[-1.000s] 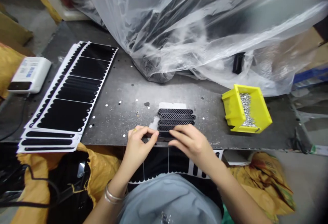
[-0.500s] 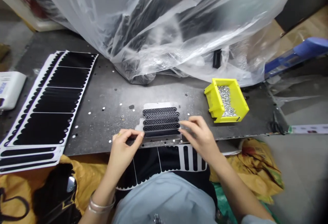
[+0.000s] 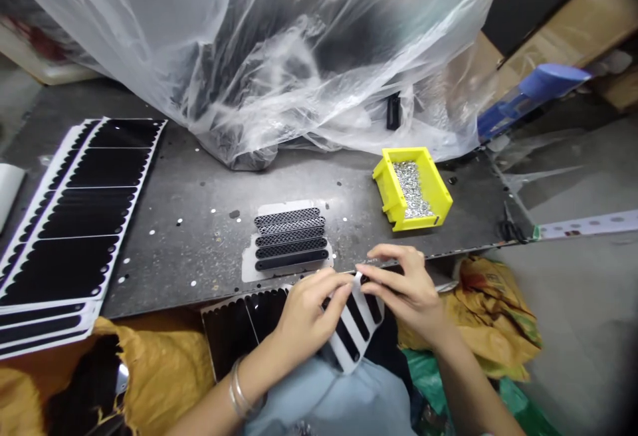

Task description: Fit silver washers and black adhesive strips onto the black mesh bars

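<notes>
Two hands, left hand (image 3: 310, 306) and right hand (image 3: 411, 293), met at the edge of one die-cut sheet (image 3: 355, 320) at six o'clock: the left pinching it, the right's fingertips against it, grip unclear. Peeling seemed the step, calling for a steady hold. Five black bars (image 3: 290, 240) lay at ten o'clock on the tabletop (image 3: 299, 177); one yellow bin (image 3: 436, 187) stood at one.

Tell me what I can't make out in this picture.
Head view: what lies under the clear, crinkled plastic sheeting; folds and glare hide it.
Head view: the rest of the white object, cut off by the left edge.
Head view: individual shapes of the shiny silver pieces in the yellow plastic bin; too small.
Head view: part of the black-and-white striped sheet, behind the bare left hand.
</notes>
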{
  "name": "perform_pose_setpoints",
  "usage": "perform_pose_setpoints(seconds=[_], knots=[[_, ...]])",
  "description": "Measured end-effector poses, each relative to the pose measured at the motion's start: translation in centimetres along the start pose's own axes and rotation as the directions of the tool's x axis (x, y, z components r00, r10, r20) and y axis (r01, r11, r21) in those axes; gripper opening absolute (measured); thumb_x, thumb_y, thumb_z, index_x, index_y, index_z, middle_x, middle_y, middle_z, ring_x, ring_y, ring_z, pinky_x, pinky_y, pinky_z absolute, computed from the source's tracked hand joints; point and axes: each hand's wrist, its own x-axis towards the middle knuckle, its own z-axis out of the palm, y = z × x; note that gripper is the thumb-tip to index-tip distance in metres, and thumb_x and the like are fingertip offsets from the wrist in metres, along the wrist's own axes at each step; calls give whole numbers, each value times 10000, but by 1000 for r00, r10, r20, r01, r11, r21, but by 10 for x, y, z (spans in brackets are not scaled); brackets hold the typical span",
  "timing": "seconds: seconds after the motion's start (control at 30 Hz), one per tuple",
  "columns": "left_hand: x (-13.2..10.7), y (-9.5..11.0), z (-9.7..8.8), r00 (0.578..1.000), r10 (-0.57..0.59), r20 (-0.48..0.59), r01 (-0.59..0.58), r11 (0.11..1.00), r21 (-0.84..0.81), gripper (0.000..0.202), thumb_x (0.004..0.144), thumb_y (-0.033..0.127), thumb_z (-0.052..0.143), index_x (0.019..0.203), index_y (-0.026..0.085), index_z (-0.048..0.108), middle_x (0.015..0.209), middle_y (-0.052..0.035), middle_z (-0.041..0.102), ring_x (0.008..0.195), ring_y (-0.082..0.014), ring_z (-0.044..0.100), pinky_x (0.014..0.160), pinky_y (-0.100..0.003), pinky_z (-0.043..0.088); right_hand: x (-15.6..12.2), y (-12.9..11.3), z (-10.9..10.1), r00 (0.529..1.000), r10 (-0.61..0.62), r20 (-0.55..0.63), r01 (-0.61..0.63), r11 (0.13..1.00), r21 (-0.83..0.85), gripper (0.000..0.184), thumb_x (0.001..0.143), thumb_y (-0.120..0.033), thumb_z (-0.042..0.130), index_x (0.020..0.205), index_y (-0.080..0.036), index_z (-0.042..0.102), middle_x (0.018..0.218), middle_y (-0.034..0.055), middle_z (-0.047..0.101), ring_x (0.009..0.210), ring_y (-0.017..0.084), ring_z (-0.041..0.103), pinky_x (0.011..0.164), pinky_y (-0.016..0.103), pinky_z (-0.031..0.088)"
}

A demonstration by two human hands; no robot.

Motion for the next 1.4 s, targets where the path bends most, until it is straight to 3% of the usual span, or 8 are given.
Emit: perform_pose_setpoints(seconds=[0.13, 0.3, 0.47, 0.57, 0.67, 1.0, 1.2, 1.4], knots=[[-9, -9, -2, 979, -99, -178, 105, 994, 25, 235, 1045, 298, 521, 1030, 226, 744, 893, -37, 771, 760, -181, 707, 722, -289, 508, -6, 0, 0, 993, -116, 20, 111, 978, 175, 327, 947, -169, 674, 1190, -374, 750, 1081, 40, 716, 989, 248, 654, 860, 452, 520], [-11, -20, 3, 959, 23, -282, 77, 938, 339, 307, 1030, 270, 540, 1310, 270, 665, 1085, -70, 776, 931, -255, 725, 832, -358, 501, 17, -5, -6, 947, 314, 68, -263, 639, 723, 253, 965, -193, 632, 1148, -366, 656, 1093, 46, 585, 769, 188, 687, 668, 371, 632], [-22, -27, -36, 908, 93, -408, 108, 890, 443, 137, 981, 270, 624, 1080, 275, 719, 1016, -34, 766, 952, -243, 696, 913, -383, 441, 70, -24, 55, 990, 61, 129, -98, 947, 307, 396, 1005, -197, 579, 1388, -286, 624, 1090, 74, 623, 919, 189, 657, 810, 337, 597], [-28, -40, -75, 813, -34, -581, 322, 858, 400, 144, 990, 292, 602, 927, 251, 725, 909, -15, 771, 898, -225, 665, 912, -391, 396, 89, -32, 96, 966, -175, 189, 128, 962, 240, 345, 1033, -218, 565, 1367, -252, 646, 1084, 84, 700, 937, 197, 657, 866, 361, 567], [-32, -54, -97, 830, -173, -530, 378, 874, 306, 188, 992, 339, 592, 951, 267, 760, 920, -8, 793, 947, -230, 663, 941, -398, 383, 96, -34, 112, 950, -250, 189, 191, 939, 285, 173, 1025, -241, 600, 1116, -229, 748, 1061, 85, 724, 901, 192, 629, 826, 360, 547], [-20, -63, -97, 822, -293, -488, 405, 903, 141, 181, 892, 353, 688, 752, 248, 734, 782, 15, 740, 814, -199, 631, 942, -387, 397, 100, -35, 103, 944, -217, 248, 146, 950, 277, 172, 1022, -260, 611, 1089, -211, 762, 1069, 96, 707, 932, 205, 620, 820, 372, 552], [-19, -70, -97, 826, -281, -488, 381, 917, 118, 203, 881, 375, 680, 734, 244, 729, 740, 14, 708, 768, -188, 604, 914, -383, 403, 88, -1, 63, 948, 44, 316, -160, 923, 349, 123, 974, -264, 690, 1053, -222, 774, 960, 38, 712, 821, 148, 665, 722, 286, 548], [-20, -76, -99, 839, -228, -494, 364, 910, 197, 215, 897, 387, 680, 745, 243, 726, 751, 18, 721, 733, -178, 628, 868, -377, 438, 82, 10, 69, 963, 4, 270, -125, 893, 432, 113, 975, -227, 665, 1000, -228, 775, 916, 33, 696, 762, 139, 648, 672, 270, 532]])
